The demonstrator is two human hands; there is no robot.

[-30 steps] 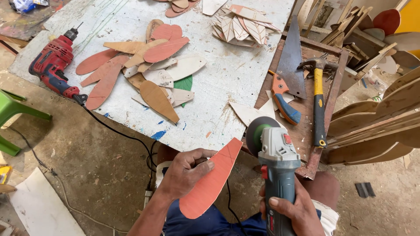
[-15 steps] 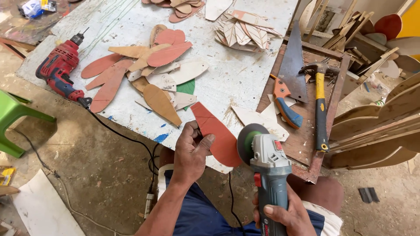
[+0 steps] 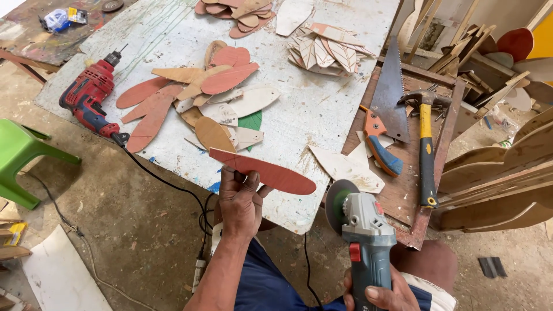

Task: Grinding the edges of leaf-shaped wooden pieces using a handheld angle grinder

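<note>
My left hand [image 3: 239, 198] grips a long red leaf-shaped wooden piece [image 3: 271, 171] by its lower edge, holding it nearly flat above the near edge of the white worktable [image 3: 314, 109]. My right hand [image 3: 383, 294] is closed around the grey body of an angle grinder [image 3: 363, 236]. The grinder's disc [image 3: 336, 198] points up and left, just right of the red piece's tip, a small gap apart. A pile of red, tan and white leaf shapes [image 3: 201, 98] lies on the table further away.
A red electric drill [image 3: 89, 101] lies at the table's left edge, its cord trailing down. A handsaw [image 3: 386, 109] and a yellow-handled hammer [image 3: 425, 144] rest on a wooden board at right. A green plastic stool [image 3: 20, 161] stands left. Curved wooden panels [image 3: 501, 173] lean at right.
My left hand has turned the red piece from upright-tilted to nearly flat and lifted it toward the table edge. The grinder has shifted slightly right and lower in view.
</note>
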